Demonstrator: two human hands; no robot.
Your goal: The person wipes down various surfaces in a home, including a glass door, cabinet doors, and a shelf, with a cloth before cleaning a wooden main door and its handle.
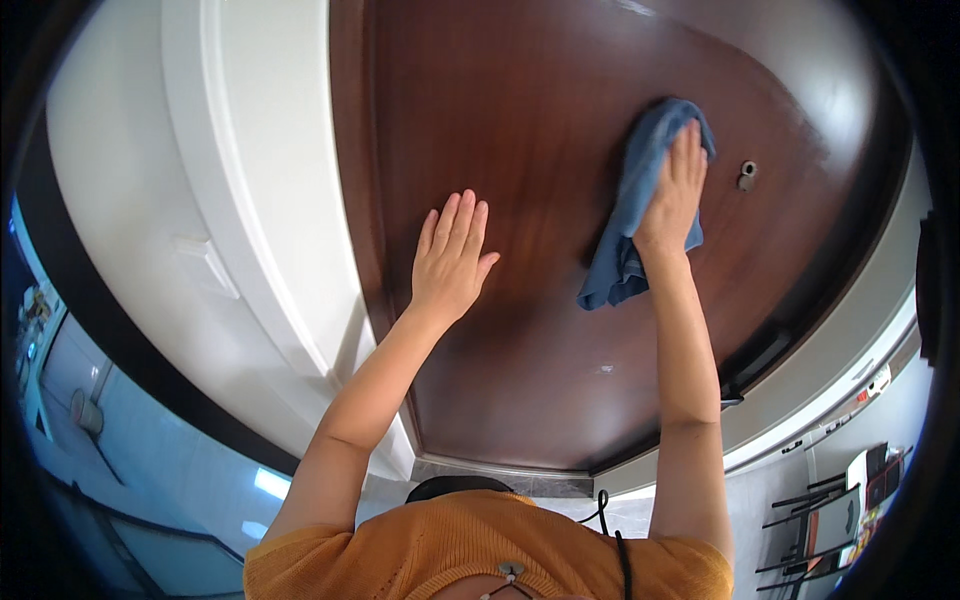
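A dark reddish-brown wooden door (517, 120) fills the view before me. My right hand (673, 191) holds a blue cloth (645, 172) flat against the right half of the door, fingers pointing up. Below the palm, the cloth's loose end hangs down to the left. Just right of that hand, a small metal peephole (747, 175) is set in the door. My left hand (450, 259) is empty and rests palm-down on the door's left part, with the thumb spread from the fingers.
A white door frame (277, 150) and a wall with a white switch plate (206, 268) stand at the left. Low on the right edge is a dark door handle (731, 401). Folding chairs (817, 525) stand far right. A black cord (602, 514) hangs by my body.
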